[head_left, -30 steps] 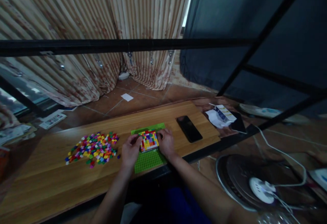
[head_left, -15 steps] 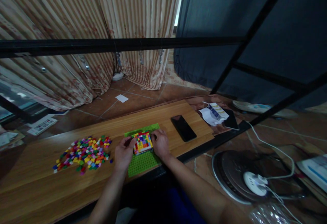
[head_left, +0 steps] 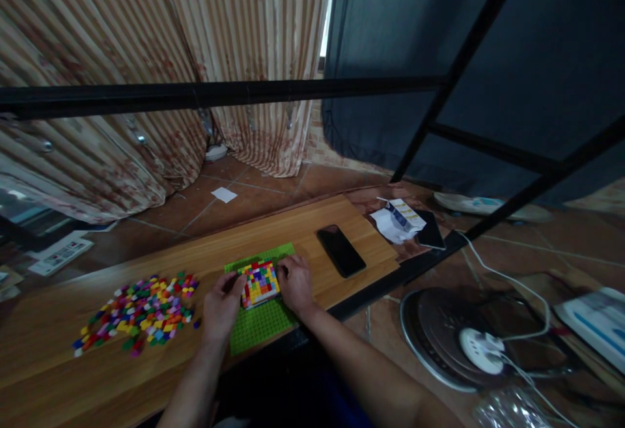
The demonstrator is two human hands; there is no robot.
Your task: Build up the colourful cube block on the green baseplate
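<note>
A flat block of small multicoloured bricks [head_left: 260, 284] rests on or just above a green studded baseplate [head_left: 263, 326]; which one I cannot tell. My left hand [head_left: 221, 304] pinches the block's left edge, with thumb and fingers bent. At the right edge, the curled fingers of my right hand [head_left: 295, 283] press against the block. Both hands hide parts of its sides. To the left of my left hand, a loose pile of coloured bricks [head_left: 146, 311] is spread over the wooden tabletop [head_left: 53, 314].
A black phone [head_left: 340, 250] lies right of the baseplate. Beyond it are crumpled white paper with a small carton [head_left: 404, 215] and a dark flat device [head_left: 430, 230]. A black metal bar [head_left: 219, 97] crosses behind the table. A white power strip [head_left: 481, 350] with cables sits at the right.
The whole view has shifted, so the table and hands appear a little farther left and lower. Both hands stay at the sides of the brick block.
</note>
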